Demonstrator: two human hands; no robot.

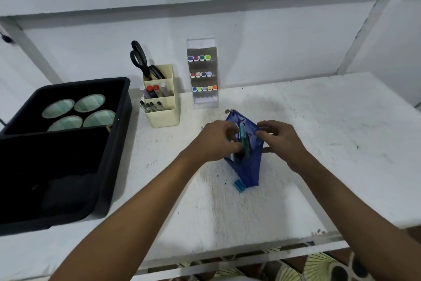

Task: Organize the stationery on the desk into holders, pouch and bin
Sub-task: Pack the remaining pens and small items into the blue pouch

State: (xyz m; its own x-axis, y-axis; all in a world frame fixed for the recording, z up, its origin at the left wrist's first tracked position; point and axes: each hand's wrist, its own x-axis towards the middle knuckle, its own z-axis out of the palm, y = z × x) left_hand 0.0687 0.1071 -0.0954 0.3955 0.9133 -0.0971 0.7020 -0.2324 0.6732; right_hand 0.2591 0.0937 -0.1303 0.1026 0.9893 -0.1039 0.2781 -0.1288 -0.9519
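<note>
While our left hand (pixel 218 138) pushes a few pens (pixel 243 138) into the blue pouch (pixel 247 166) on the surface (pixel 319 144), our right hand (pixel 276 141) pinches its edge open. Next, we judge, comes closing the zipper.

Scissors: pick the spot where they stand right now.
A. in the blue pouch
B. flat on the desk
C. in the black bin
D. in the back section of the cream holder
D: the black-handled scissors stand handles up in the rear compartment of the cream holder, behind the rows of pens, apart from the blue pouch and the black bin.
</note>
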